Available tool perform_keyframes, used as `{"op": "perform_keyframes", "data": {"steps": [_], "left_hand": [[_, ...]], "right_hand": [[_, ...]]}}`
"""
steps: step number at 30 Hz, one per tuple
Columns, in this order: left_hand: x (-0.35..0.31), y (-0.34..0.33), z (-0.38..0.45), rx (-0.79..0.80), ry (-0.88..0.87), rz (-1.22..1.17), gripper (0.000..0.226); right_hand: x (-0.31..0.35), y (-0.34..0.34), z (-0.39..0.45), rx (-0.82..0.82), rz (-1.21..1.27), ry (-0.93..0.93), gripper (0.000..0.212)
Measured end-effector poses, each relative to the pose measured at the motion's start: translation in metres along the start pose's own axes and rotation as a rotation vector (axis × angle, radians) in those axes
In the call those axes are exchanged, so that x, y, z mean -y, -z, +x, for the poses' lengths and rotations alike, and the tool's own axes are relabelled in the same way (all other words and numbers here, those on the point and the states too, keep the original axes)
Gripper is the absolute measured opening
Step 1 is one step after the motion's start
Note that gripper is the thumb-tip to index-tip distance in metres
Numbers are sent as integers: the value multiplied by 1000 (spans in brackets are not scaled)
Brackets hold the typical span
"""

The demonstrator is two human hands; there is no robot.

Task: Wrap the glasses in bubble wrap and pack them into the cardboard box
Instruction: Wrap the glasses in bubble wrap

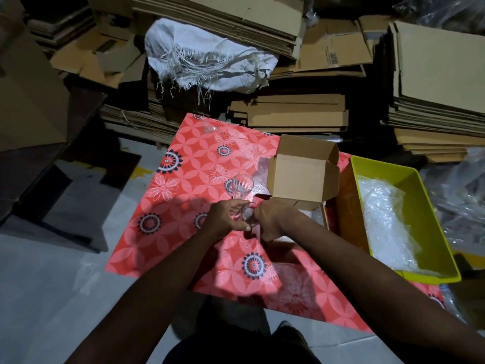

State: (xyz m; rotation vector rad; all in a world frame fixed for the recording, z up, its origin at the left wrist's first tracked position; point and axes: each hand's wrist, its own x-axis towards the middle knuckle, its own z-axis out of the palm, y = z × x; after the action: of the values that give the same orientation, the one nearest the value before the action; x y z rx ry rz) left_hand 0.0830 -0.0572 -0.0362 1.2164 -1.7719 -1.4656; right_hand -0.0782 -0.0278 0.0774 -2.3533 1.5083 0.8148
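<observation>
- Hands meet over the red flowered mat (pixel 183 179): left hand (pixel 225 218) and right hand (pixel 273 219) both curl round one clear glass (pixel 248 215), fingers wrapped on either side of it.
- Second glass (pixel 242 185) stands upright on the mat just beyond the hands, beside the open cardboard box (pixel 301 177).
- Third glass (pixel 209 128) sits way off at the mat's far edge, kinda hard to make out.
- Bubble wrap (pixel 385 222) is piled in the yellow-green bin (pixel 420 195) right of the box.
- Flattened cardboard stacks (pixel 294 111) and a frayed white sack (pixel 204 56) sit behind.
</observation>
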Motion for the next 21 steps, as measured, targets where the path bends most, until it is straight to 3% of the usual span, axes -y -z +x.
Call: {"op": "perform_keyframes", "data": {"steps": [4,8,13,16,18,21], "left_hand": [[-2,-1,-2,-4,-11,46,76],[-12,0,-4,-4,-16,134,77],[-24,-2,-13,-105,38,155,86],[-40,0,-9,-172,-69,218,79],[-61,-8,-1,-193,-174,313,69],[-91,-44,14,-94,-139,261,58]], "right_hand": [[3,-4,0,-8,-3,-13,30],[-14,-11,-8,-123,183,-23,31],[-43,-29,-33,-536,527,-71,47],[-66,-49,-60,-755,703,-152,41],[-82,-62,-80,-927,764,-260,34],[-117,-87,-110,-1202,783,-559,25]]}}
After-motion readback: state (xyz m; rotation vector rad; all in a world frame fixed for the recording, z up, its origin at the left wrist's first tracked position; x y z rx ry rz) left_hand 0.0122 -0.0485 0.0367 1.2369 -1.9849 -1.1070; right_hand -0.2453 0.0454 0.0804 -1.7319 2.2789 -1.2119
